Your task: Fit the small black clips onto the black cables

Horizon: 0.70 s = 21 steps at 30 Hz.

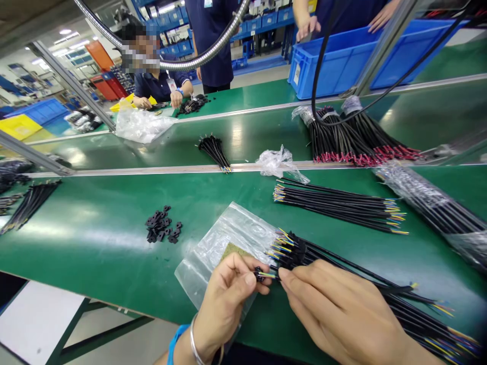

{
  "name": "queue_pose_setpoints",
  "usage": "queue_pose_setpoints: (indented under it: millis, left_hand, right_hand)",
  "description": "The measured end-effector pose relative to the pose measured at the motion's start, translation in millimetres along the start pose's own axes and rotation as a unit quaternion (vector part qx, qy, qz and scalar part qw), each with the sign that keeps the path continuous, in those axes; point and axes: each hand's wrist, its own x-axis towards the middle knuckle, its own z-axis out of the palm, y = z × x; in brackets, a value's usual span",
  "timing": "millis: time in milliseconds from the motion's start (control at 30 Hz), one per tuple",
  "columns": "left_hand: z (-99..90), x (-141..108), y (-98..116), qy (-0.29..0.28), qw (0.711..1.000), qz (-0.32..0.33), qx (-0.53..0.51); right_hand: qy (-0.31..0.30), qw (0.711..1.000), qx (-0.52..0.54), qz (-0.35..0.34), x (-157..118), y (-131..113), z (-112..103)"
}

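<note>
My left hand (232, 289), with a bangle and a blue band at the wrist, pinches a small black part (259, 274). Colored wire ends of a black cable (274, 274) reach it from the right. My right hand (338, 304) closes its fingertips on that cable, close to the left fingertips. Under and behind the hands lies a clear plastic bag (213, 248). A bundle of black cables (342, 258) with bare colored ends runs to the lower right, partly covered by my right hand. Loose small black parts (162, 225) form a pile at the left.
More cables (338, 203) lie behind the hands, beside a wrapped bundle (437, 203). Red-tipped cables (353, 137) and a blue bin (331, 66) stand farther back. A seated person (160, 86) works across the table. A metal hose (205, 56) arches overhead.
</note>
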Motion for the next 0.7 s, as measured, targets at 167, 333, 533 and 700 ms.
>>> queue_pose_setpoints:
  millis: [167,333,533,700]
  left_hand:
    - [-3.8,-1,-2,0.001,1.000,0.012,0.009]
    - [-7.1,-4,-5,0.006,0.990,0.091,0.107]
    - [-7.7,-9,-6,0.033,0.967,0.157,0.197]
    - [-6.1,-8,-5,0.023,0.965,0.170,0.199]
  right_hand:
    - [-0.022,1.000,0.008,-0.014,-3,2,-1]
    - [-0.061,0.998,0.014,-0.031,-5,1,-3]
    - [-0.082,0.996,0.009,-0.022,-3,0,-7]
    - [-0.063,0.998,0.008,0.007,-1,-4,-12]
